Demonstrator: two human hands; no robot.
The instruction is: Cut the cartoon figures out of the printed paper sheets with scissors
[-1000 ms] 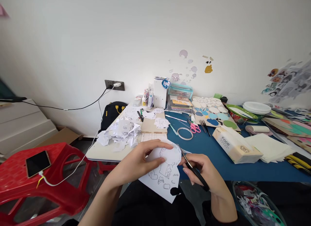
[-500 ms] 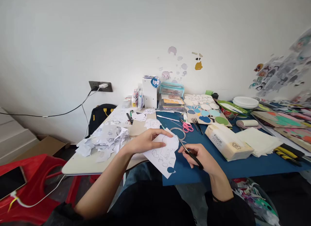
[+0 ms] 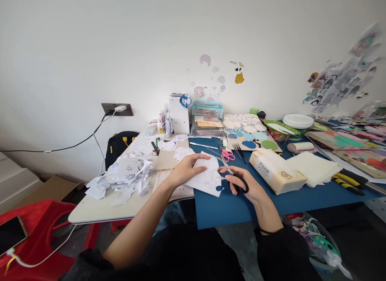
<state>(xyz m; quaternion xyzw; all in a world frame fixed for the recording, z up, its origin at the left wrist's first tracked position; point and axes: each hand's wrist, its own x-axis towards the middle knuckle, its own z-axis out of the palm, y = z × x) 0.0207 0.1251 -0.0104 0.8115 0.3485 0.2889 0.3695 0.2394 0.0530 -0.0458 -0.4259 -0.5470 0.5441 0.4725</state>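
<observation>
A sheet of white paper [image 3: 208, 183] with line drawings and a cut-out hole is pinched in my left hand [image 3: 190, 168], thumb and fingers on its upper part. My right hand [image 3: 243, 181] grips black-handled scissors [image 3: 239, 182], their blades spread at the sheet's upper right edge. Just beyond the blades lie pink-handled scissors [image 3: 228, 155] on the blue mat [image 3: 211, 212]. Black tweezers [image 3: 238, 152] rest to their right. Behind my left hand are paper cut-outs [image 3: 183, 153].
A heap of paper scraps [image 3: 129, 174] covers the table's left part. To the right sit a tissue pack [image 3: 276, 172] and loose tissues [image 3: 313, 166]. A board with coloured rounds [image 3: 249, 130] lies behind. Below the right edge stands a bin of scraps [image 3: 319, 240].
The paper has turned and risen away from me with my left hand. The scissors have opened and shifted, their blades pointing further left. The whole view has moved slightly.
</observation>
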